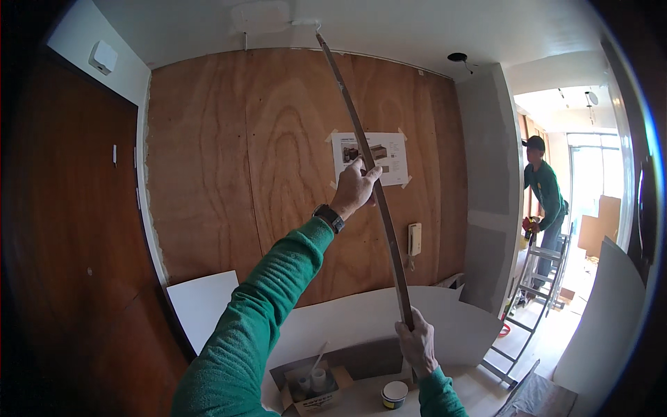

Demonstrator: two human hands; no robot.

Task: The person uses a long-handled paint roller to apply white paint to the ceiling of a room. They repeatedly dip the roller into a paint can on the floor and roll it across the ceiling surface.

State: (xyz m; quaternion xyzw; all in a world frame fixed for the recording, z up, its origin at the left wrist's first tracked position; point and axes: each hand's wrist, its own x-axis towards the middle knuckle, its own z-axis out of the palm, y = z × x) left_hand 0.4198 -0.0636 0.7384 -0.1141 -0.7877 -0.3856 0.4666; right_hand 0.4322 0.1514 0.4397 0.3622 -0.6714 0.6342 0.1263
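A long, narrow, dull metal-looking bar (391, 243) slants up across the view, its upper end at the ceiling beside a small whitish mark (318, 26). My left hand (356, 186), with a dark watch on the wrist, is closed around its middle, arm stretched forward and up. Lower down, my right hand (418, 342) grips the bar near its bottom end. Behind the bar stands a wood-panelled wall (292, 153), where a taped printed sheet (392, 156) hangs close to my left hand.
Below are a cardboard box (326, 399) with containers, a round tub (394, 394) and curved white sheets (347, 316). An intercom handset (415, 240) hangs on the wall. A brown door (76, 229) stands left. At right, a person (545, 184) in green is at a stepladder (531, 306).
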